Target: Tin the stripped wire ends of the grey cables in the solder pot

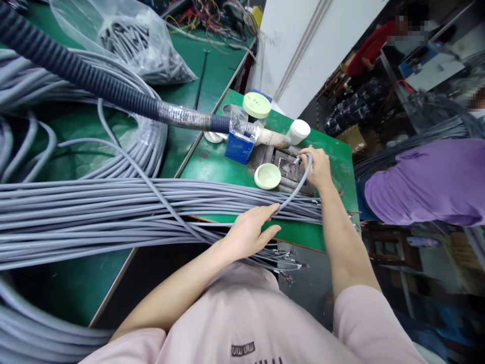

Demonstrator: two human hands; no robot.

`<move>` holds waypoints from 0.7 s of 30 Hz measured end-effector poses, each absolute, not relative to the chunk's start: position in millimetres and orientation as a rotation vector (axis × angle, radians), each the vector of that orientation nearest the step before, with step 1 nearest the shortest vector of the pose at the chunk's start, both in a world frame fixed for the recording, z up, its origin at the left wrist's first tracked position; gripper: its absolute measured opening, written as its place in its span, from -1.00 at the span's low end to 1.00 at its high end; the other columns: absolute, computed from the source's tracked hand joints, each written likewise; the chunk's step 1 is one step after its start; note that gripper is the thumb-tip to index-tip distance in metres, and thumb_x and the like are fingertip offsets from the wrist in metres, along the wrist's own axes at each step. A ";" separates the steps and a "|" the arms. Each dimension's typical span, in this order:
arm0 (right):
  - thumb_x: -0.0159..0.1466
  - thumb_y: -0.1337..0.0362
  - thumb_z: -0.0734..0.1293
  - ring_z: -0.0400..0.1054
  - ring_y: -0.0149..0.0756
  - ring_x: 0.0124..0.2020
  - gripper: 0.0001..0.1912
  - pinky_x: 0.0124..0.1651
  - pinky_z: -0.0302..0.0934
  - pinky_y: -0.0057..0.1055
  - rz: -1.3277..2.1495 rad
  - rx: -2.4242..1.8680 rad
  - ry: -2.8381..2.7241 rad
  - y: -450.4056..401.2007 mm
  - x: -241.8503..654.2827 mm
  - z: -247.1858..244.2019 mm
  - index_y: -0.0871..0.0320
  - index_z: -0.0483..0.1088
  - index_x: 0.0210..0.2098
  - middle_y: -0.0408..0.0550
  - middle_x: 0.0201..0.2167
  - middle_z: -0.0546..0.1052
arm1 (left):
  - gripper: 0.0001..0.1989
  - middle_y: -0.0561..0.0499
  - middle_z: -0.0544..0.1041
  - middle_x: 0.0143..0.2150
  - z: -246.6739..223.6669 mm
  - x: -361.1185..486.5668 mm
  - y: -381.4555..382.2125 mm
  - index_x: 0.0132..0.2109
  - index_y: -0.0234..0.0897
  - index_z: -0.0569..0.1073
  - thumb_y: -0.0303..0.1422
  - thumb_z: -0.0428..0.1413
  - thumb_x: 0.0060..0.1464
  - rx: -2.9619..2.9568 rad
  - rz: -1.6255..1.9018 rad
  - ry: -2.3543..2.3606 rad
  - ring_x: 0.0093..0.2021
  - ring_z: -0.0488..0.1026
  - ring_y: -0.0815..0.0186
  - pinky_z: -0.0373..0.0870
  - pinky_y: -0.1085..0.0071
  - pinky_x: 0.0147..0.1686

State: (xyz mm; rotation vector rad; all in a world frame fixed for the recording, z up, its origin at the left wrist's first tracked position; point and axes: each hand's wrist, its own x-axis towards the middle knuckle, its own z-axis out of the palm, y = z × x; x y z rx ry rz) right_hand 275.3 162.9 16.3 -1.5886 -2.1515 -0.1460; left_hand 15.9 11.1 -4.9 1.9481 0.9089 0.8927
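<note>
The grey cables (113, 202) across the middle of the frame have a smooth, matt plastic sheath (faintly sheeny under the light). The black conduit (76, 76) at upper left is ribbed plastic, bound with glossy silver tape (185, 115), and the green worktop (341, 172) looks smooth.

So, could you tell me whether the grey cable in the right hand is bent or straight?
It is bent: the grey cable arcs up from the bundle into the right hand.
</note>
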 end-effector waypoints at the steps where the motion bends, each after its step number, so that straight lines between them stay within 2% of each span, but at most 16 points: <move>1: 0.32 0.18 0.16 0.34 -0.15 -0.18 -0.76 -0.05 0.16 -0.22 -0.144 -1.596 -2.154 164.9 275.1 14.5 0.10 0.43 -0.25 -0.02 -0.31 0.56 | -0.53 -0.13 0.53 0.02 -5.2 16.1 12.3 0.21 -0.30 0.27 -0.28 0.04 0.19 1.947 0.893 0.910 -0.07 0.49 0.19 0.41 0.21 -0.02; 8: 0.32 0.18 0.18 0.35 -0.16 -0.19 -0.76 -0.05 0.20 -0.20 -0.155 -1.584 -2.145 166.5 276.9 13.8 0.11 0.45 -0.26 -0.01 -0.32 0.55 | -0.54 -0.15 0.54 -0.02 -3.5 17.1 15.1 0.18 -0.34 0.33 -0.27 0.04 0.18 1.864 0.853 0.901 -0.07 0.49 0.16 0.40 0.19 -0.02; 13: 0.33 0.23 0.21 0.39 -0.18 -0.10 -0.79 0.02 0.24 -0.16 -0.201 -1.368 -2.039 106.0 257.4 47.7 0.09 0.47 -0.18 -0.02 -0.20 0.55 | -0.63 -0.13 0.57 -0.05 1.7 20.2 11.9 0.04 -0.31 0.48 -0.21 0.05 0.18 1.506 0.852 0.756 -0.04 0.49 0.19 0.38 0.26 0.01; 16: 0.31 0.32 0.24 0.37 -0.17 0.00 -0.72 0.05 0.26 -0.10 -0.181 -1.171 -2.146 48.4 236.7 64.5 -0.02 0.42 -0.02 -0.06 -0.05 0.54 | -0.55 -0.16 0.61 -0.17 3.8 25.8 11.2 -0.06 -0.37 0.54 -0.07 0.06 0.14 1.125 0.832 0.625 -0.16 0.53 0.21 0.43 0.30 -0.08; 18: 0.30 0.34 0.25 0.36 -0.16 0.03 -0.68 0.13 0.20 -0.01 -0.200 -1.004 -2.294 14.1 224.6 66.7 -0.07 0.39 0.01 -0.12 -0.03 0.55 | -0.50 -0.15 0.62 -0.27 4.0 30.1 10.5 -0.16 -0.39 0.57 0.01 0.08 0.09 0.917 0.832 0.533 -0.26 0.54 0.25 0.44 0.33 -0.15; 21: 0.30 0.35 0.25 0.34 -0.19 0.04 -0.69 0.18 0.16 -0.03 -0.254 -0.899 -2.444 -22.1 212.7 59.2 -0.02 0.41 0.02 -0.11 -0.05 0.58 | -0.51 -0.07 0.58 -0.40 2.7 34.0 6.1 -0.31 -0.39 0.57 0.03 0.14 0.02 0.755 0.846 0.489 -0.37 0.51 0.30 0.43 0.37 -0.24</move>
